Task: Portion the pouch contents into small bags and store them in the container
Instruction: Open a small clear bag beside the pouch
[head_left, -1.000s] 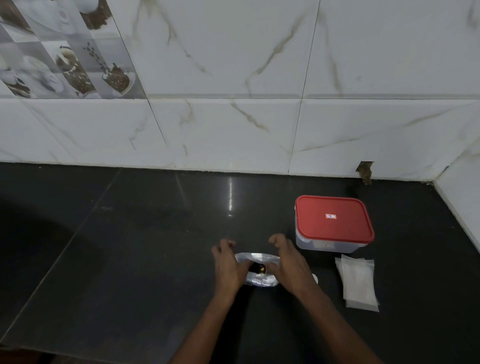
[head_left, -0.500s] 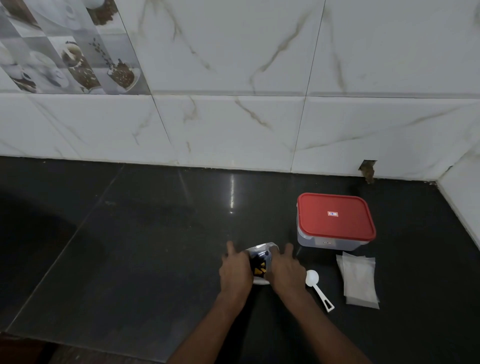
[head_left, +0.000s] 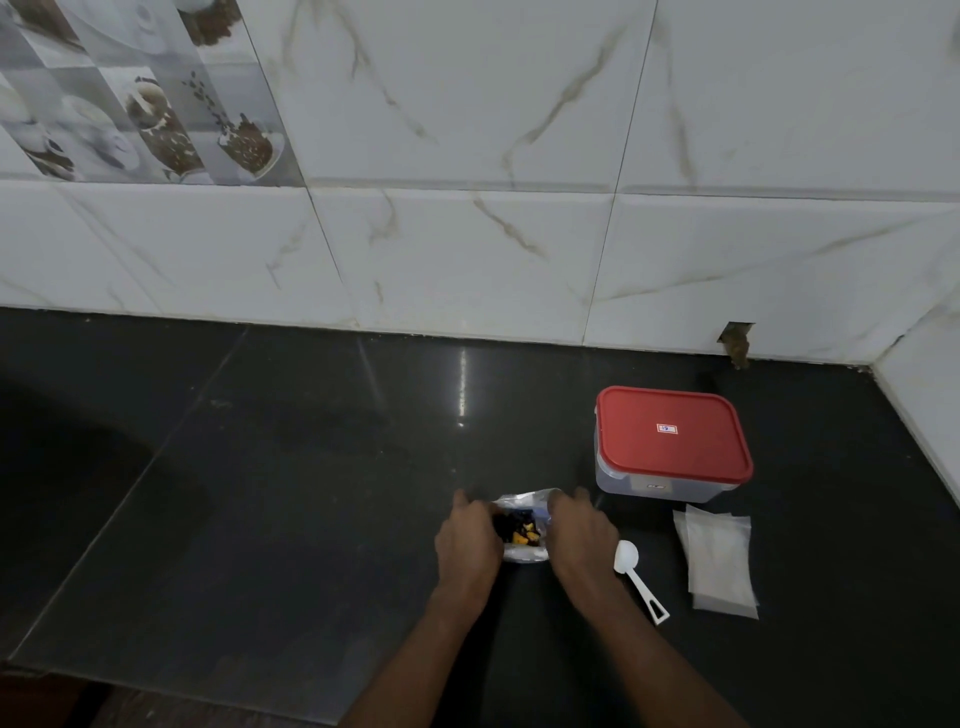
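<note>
Status: left hand (head_left: 467, 540) is gripping the left edge of the pouch (head_left: 524, 503) and right hand (head_left: 582, 535) is gripping the right edge. Fingers of both are curling over the rim, apparently spreading the mouth. The pouch is standing on the table (head_left: 260, 493) directly between the two hands, mouth facing up, with dark and orange contents (head_left: 519, 532) showing inside. My read is that opening is about done and no portioning is happening yet.

The next move is hinging on the scoop. A white spoon (head_left: 638, 577) is lying just right of the right hand, its bowl at the far end close to the hand and its handle running near-right, away from it. The right hand is clearly the nearer one; the left would be crossing over the pouch. The left should probably be holding the pouch upright meanwhile.

The small bags (head_left: 719, 561) are lying in a flat stack further right, past the spoon, long axis running near-far. The container (head_left: 623, 483) is sitting far-right of the pouch with its red lid (head_left: 672, 434) on — it needs to come off before storing.

Nothing is blocking the path from right hand to spoon, though the spoon itself is lying between that hand and the bags. Risk: the light pouch tipping once one hand lets go. A tiled wall (head_left: 467, 249) is running along the far edge.
</note>
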